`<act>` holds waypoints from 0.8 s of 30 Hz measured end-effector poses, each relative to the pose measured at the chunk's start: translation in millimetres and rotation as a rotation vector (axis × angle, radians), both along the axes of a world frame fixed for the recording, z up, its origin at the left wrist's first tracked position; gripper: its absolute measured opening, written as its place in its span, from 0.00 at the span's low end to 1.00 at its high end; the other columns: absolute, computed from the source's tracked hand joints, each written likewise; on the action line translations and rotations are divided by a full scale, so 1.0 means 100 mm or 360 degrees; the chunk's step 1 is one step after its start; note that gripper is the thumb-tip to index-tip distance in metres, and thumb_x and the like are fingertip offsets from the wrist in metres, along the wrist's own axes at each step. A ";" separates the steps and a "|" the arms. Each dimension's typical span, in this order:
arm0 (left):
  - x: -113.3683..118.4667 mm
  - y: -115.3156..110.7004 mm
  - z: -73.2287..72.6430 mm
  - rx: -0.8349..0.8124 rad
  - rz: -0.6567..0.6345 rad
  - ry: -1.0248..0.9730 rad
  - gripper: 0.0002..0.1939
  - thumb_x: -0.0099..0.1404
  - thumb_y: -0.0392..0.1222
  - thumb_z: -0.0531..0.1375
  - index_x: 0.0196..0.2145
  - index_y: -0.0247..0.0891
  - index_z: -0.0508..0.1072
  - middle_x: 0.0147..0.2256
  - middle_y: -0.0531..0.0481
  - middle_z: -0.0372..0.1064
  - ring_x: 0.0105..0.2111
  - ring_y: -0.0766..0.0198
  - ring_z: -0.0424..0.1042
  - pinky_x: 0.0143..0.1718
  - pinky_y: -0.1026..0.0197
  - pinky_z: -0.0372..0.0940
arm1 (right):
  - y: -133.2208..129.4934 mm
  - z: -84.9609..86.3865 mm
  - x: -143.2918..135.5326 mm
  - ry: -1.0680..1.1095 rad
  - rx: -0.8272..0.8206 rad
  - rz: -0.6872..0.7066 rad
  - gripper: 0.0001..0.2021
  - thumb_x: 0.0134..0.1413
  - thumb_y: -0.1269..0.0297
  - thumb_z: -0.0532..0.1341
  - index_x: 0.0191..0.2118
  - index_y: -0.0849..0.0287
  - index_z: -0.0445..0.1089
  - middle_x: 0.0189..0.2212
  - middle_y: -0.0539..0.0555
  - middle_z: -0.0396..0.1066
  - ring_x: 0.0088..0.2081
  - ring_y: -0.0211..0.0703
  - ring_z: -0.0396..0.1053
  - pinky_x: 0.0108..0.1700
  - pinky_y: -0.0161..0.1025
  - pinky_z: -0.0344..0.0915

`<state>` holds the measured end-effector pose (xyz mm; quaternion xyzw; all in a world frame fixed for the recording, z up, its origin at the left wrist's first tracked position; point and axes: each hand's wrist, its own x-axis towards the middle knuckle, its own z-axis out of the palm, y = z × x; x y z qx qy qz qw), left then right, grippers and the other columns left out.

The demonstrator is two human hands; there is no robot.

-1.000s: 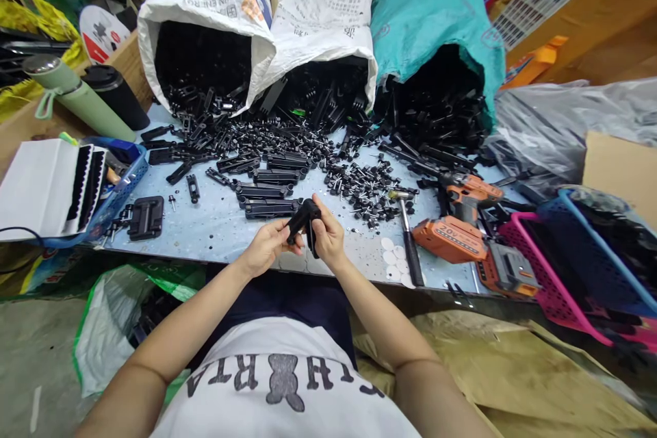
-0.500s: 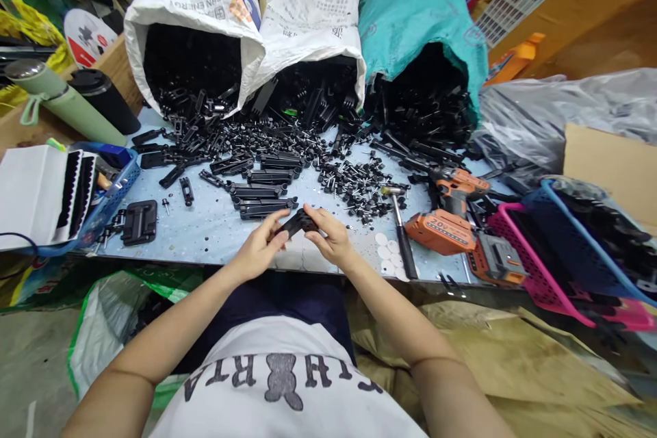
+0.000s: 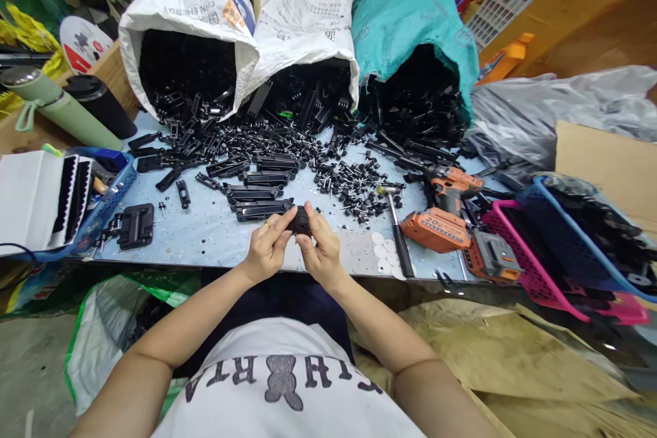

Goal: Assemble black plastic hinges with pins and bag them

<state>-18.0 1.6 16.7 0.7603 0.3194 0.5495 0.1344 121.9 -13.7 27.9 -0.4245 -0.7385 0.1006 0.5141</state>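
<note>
Looking down through the head camera, I am seeing a white shirt [image 3: 282,383] with dark lettering nearest, and beyond it both hands meeting above the front of the desk [image 3: 179,243]. My left hand [image 3: 265,250] and my right hand [image 3: 321,250] are pinching one small black part [image 3: 300,221] between thumbs and fingers; the fingertips are covering much of it, so I am not making out its full shape. To the right, white discs [image 3: 384,253] are lying near the front edge, with a hammer [image 3: 403,246] resting just beside them and an orange power tool [image 3: 454,183] sitting further right. Just past my hands, folded black arms [image 3: 256,210] are lying in a row. Behind and to their right, black-headed screws [image 3: 354,185] are forming a loose heap. Furthest back on the desk, a blue-and-white sack [image 3: 189,14], a white sack [image 3: 308,10] and a teal sack [image 3: 410,20] are lying open-mouthed toward me, black pieces spilling from them.
</note>
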 end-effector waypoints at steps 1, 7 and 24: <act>-0.03 0.02 0.02 -0.0002 -0.0019 0.0016 0.21 0.68 0.37 0.47 0.59 0.36 0.60 0.43 0.40 0.69 0.39 0.64 0.68 0.40 0.61 0.66 | 0.00 -0.01 0.01 -0.0010 0.0005 -0.0033 0.28 0.63 0.55 0.48 0.65 0.60 0.48 0.42 0.62 0.67 0.42 0.47 0.66 0.44 0.44 0.66; -0.05 0.10 -0.03 -0.0172 -0.0152 0.0101 0.20 0.69 0.40 0.47 0.57 0.36 0.62 0.42 0.42 0.69 0.40 0.63 0.69 0.41 0.60 0.66 | 0.02 -0.16 -0.01 0.0049 -0.0092 -0.0006 0.27 0.62 0.56 0.50 0.64 0.59 0.49 0.42 0.60 0.67 0.42 0.45 0.66 0.45 0.42 0.66; 0.12 -0.08 -0.33 0.0487 -0.0676 0.1403 0.15 0.67 0.36 0.47 0.39 0.38 0.72 0.41 0.43 0.68 0.49 0.58 0.64 0.46 0.55 0.61 | 1.41 0.20 -0.13 -0.0488 -0.0216 0.0436 0.16 0.61 0.58 0.53 0.45 0.62 0.70 0.36 0.57 0.71 0.38 0.41 0.68 0.42 0.38 0.65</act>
